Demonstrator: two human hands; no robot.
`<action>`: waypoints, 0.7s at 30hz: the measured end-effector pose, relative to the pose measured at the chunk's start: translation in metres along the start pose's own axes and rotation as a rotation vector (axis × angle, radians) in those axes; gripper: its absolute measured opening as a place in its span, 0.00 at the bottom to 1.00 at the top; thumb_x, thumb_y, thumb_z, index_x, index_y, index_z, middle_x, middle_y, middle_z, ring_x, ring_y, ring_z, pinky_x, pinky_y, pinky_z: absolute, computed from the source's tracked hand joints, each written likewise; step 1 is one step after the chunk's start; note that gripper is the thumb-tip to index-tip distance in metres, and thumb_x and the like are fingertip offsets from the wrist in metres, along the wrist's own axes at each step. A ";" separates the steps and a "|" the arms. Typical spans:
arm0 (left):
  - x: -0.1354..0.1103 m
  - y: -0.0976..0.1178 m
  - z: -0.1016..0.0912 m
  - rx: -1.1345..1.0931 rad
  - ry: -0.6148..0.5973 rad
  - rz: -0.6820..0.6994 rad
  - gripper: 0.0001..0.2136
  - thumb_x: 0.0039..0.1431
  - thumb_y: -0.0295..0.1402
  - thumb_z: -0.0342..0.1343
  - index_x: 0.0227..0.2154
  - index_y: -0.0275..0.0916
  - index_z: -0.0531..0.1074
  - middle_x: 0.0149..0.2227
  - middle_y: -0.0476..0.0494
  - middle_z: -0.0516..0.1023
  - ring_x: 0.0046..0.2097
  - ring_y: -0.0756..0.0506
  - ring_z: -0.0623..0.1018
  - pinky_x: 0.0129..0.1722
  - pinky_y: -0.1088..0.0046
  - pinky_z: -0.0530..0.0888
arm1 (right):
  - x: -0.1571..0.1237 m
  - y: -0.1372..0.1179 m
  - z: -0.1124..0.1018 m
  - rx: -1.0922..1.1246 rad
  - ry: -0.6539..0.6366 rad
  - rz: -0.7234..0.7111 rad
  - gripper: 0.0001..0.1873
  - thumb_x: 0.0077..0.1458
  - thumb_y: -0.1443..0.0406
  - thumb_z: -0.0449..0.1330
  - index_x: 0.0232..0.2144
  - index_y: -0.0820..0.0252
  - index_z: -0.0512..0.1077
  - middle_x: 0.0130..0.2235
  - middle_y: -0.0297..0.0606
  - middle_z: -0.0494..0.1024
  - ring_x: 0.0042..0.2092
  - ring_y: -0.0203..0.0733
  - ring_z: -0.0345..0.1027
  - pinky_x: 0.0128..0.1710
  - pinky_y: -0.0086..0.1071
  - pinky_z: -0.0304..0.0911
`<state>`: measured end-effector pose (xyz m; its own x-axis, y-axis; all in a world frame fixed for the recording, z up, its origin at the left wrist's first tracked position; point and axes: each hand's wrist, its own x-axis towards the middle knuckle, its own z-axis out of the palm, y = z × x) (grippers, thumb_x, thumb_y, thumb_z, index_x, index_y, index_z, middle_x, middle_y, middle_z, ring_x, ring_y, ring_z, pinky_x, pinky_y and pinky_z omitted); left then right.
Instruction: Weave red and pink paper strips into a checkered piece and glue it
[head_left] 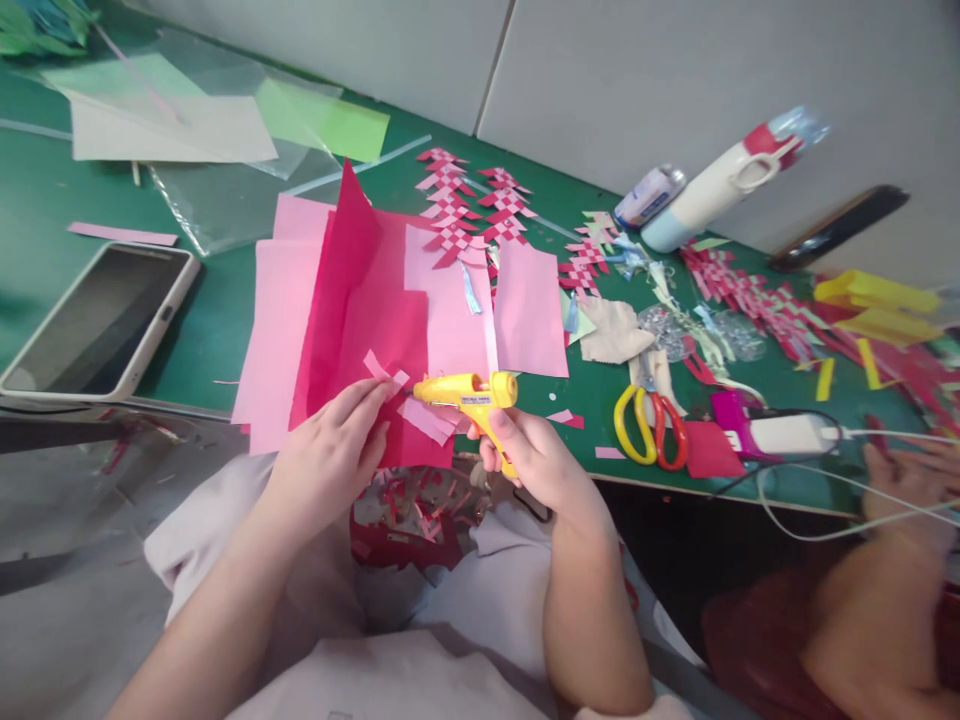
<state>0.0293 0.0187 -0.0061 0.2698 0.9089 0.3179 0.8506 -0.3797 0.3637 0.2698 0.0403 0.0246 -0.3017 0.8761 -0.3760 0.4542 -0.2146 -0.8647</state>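
Observation:
My right hand (529, 460) is closed around the grip of a yellow glue gun (472, 393), whose nozzle points left at a small piece of woven pink paper strips (409, 400). My left hand (334, 455) pinches that strip piece from the left, fingers pressed together on it. Both hands hover just over the near edge of the green table (210, 320). Behind them lie sheets of light pink paper (274, 320) and dark pink paper (360, 310), one dark sheet folded upright.
A phone (101, 320) lies at the left. Woven paper fish (457, 205), yellow and red scissors (649, 425), a second glue gun (765, 430) with cable, bottles (712, 185) and paper scraps fill the right. Another person's hand (900, 480) rests at the right edge. Clear plastic sheets (217, 190) lie at the back left.

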 end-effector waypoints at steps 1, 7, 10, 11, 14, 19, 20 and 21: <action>0.000 0.000 0.000 0.003 0.002 0.001 0.18 0.64 0.31 0.47 0.56 0.37 0.66 0.54 0.36 0.74 0.53 0.39 0.76 0.51 0.59 0.76 | 0.000 0.000 0.000 -0.001 0.005 0.001 0.28 0.61 0.44 0.45 0.31 0.60 0.70 0.23 0.34 0.70 0.24 0.34 0.62 0.22 0.27 0.54; -0.001 0.000 0.000 0.004 -0.015 -0.005 0.19 0.64 0.31 0.47 0.57 0.38 0.65 0.55 0.37 0.73 0.53 0.40 0.76 0.51 0.60 0.76 | -0.001 0.000 0.000 0.006 -0.014 -0.004 0.28 0.61 0.44 0.45 0.32 0.60 0.70 0.23 0.34 0.71 0.23 0.34 0.62 0.22 0.28 0.53; 0.000 0.000 0.000 0.015 -0.007 -0.003 0.18 0.64 0.31 0.47 0.56 0.37 0.65 0.55 0.37 0.73 0.53 0.40 0.76 0.51 0.60 0.76 | 0.000 0.000 0.001 0.010 -0.004 -0.010 0.28 0.61 0.44 0.45 0.32 0.60 0.70 0.23 0.34 0.71 0.24 0.34 0.62 0.23 0.28 0.54; 0.000 0.000 0.000 0.019 -0.001 -0.001 0.18 0.64 0.31 0.47 0.56 0.37 0.65 0.54 0.37 0.73 0.53 0.40 0.76 0.51 0.60 0.76 | 0.000 0.000 0.001 0.007 0.001 -0.008 0.28 0.61 0.44 0.45 0.32 0.60 0.70 0.23 0.34 0.71 0.24 0.34 0.62 0.23 0.28 0.54; -0.001 0.000 0.000 0.031 0.006 0.011 0.18 0.64 0.31 0.48 0.56 0.36 0.65 0.54 0.37 0.74 0.52 0.40 0.76 0.50 0.61 0.76 | -0.001 0.000 0.000 -0.013 -0.009 0.003 0.28 0.61 0.44 0.45 0.32 0.60 0.70 0.23 0.34 0.71 0.25 0.34 0.63 0.23 0.28 0.54; 0.000 0.000 0.001 0.049 0.009 0.017 0.18 0.64 0.31 0.48 0.56 0.36 0.65 0.54 0.37 0.74 0.52 0.41 0.76 0.50 0.62 0.76 | -0.001 0.000 0.000 -0.009 -0.019 0.000 0.28 0.61 0.44 0.45 0.31 0.60 0.70 0.23 0.33 0.71 0.24 0.33 0.62 0.23 0.27 0.53; 0.001 0.000 0.001 0.050 0.012 0.019 0.18 0.64 0.31 0.48 0.56 0.36 0.65 0.54 0.37 0.74 0.52 0.41 0.76 0.50 0.63 0.76 | 0.000 0.000 0.001 -0.005 -0.017 -0.005 0.28 0.61 0.44 0.45 0.30 0.60 0.69 0.23 0.33 0.71 0.24 0.32 0.61 0.23 0.27 0.53; 0.002 0.001 0.002 0.051 0.016 0.022 0.18 0.64 0.31 0.48 0.56 0.35 0.65 0.54 0.37 0.74 0.52 0.41 0.76 0.50 0.63 0.76 | 0.000 0.000 0.002 0.002 -0.013 -0.011 0.28 0.61 0.44 0.45 0.30 0.60 0.69 0.23 0.33 0.71 0.24 0.32 0.61 0.23 0.27 0.53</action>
